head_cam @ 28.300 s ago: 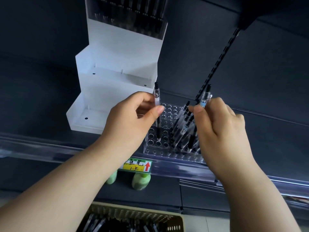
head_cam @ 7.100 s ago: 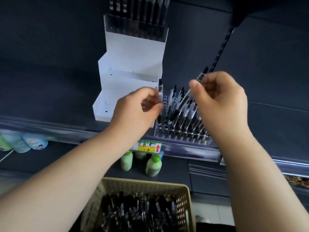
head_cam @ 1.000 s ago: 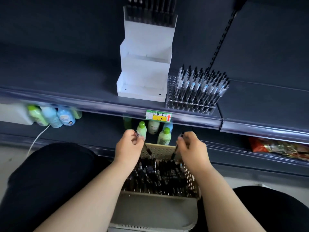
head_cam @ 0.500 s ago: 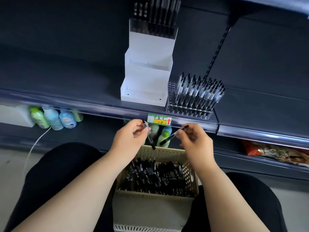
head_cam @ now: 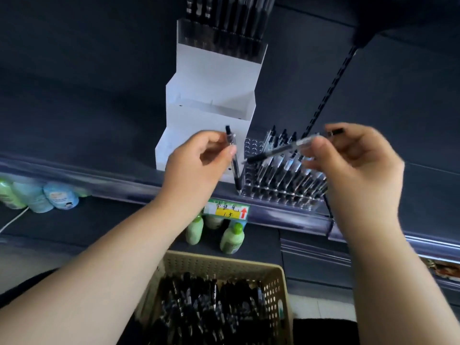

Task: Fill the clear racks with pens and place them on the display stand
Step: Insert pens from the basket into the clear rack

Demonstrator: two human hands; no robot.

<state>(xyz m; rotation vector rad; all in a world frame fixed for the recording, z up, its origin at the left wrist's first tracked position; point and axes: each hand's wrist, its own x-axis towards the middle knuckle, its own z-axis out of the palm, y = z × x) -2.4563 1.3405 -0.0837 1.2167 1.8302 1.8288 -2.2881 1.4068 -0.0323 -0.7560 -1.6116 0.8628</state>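
Note:
A clear rack (head_cam: 251, 148) stands on the dark shelf, nearly full of upright black pens, with a few free holes at its left side. My left hand (head_cam: 196, 160) pinches one pen (head_cam: 235, 168) almost upright, tip down, at the rack's left edge. My right hand (head_cam: 353, 160) holds a second pen (head_cam: 281, 151) nearly level above the rack, tip pointing left. The white stepped display stand (head_cam: 211, 95) rises just left of the rack; its top tier holds a filled rack (head_cam: 224, 28), and its lower tiers are bare.
A beige perforated basket (head_cam: 276, 290) full of loose pens sits below my arms. Green and blue bottles (head_cam: 231, 237) stand on the lower shelf, more at far left. A yellow price label (head_cam: 227, 209) is on the shelf rail. A slotted upright (head_cam: 331, 88) runs behind the rack.
Both hands have risen from above the basket to the rack, each carrying a pen. The view has tilted upward toward the shelf.

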